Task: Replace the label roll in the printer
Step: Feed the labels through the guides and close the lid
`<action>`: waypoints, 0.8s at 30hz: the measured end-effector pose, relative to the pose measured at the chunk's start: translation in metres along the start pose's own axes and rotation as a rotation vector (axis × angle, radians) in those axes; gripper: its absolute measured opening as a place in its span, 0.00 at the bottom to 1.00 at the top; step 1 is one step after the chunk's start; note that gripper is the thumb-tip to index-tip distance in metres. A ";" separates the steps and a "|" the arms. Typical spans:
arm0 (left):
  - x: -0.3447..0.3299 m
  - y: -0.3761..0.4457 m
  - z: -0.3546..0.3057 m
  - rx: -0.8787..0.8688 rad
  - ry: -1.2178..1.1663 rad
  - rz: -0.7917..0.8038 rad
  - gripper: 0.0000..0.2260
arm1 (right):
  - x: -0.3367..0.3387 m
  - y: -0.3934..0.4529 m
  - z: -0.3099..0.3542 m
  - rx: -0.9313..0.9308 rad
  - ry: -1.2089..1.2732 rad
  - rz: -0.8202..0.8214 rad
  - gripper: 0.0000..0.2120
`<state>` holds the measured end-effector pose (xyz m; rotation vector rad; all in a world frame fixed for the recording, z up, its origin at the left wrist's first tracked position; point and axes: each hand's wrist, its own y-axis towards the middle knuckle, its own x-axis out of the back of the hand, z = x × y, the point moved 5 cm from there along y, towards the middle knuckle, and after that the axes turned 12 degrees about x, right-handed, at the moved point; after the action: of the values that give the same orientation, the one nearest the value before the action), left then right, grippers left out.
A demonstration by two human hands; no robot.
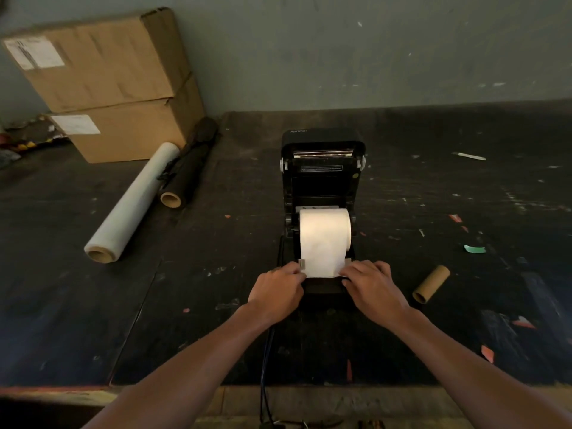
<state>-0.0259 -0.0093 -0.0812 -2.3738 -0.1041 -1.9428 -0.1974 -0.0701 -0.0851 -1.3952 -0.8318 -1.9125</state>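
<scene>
Two bare forearms reach in from the near edge of the dark, paint-flecked bench [433, 196]. The left hand [275, 289] and right hand [376, 287] sit side by side, their fingers [295, 269] curled down and pinching the two near corners of the white paper strip [322, 261] that trails off the label roll; the fingertips of each hand touch the strip's edge over the black printer's [322, 168] front lip.

Just beyond the fingers lies the one white, smooth-faced cylindrical label roll [325, 227], seated in the open printer's bay with its long axis running left to right, the loose strip pointing toward the person. Its surface looks plain and unprinted (no label outlines can be made out). The printer's lid stands raised behind the roll.

Right of the right hand's fingers, apart from them, one empty brown cardboard core tube [431, 284] lies on the bench, angled away to the right. Far to the left of the fingers lie two long rolls, one translucent white film roll [133, 202] and one black roll [188, 165], and behind those, two stacked brown cardboard boxes [123, 88] against the wall.
</scene>
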 end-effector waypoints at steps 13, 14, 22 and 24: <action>0.002 0.003 0.001 -0.066 0.031 -0.066 0.16 | 0.003 -0.008 0.007 -0.076 -0.084 0.002 0.14; 0.002 0.003 0.000 -0.076 0.049 -0.076 0.16 | 0.004 -0.009 0.008 -0.078 -0.107 0.013 0.15; 0.002 0.008 0.002 -0.036 0.002 -0.066 0.17 | 0.006 -0.012 0.008 -0.229 -0.109 -0.045 0.13; 0.005 0.017 0.003 0.016 -0.053 -0.023 0.17 | 0.011 -0.009 0.004 -0.310 -0.060 -0.121 0.11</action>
<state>-0.0201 -0.0255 -0.0768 -2.4251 -0.1505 -1.8812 -0.2055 -0.0629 -0.0744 -1.6220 -0.6808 -2.1727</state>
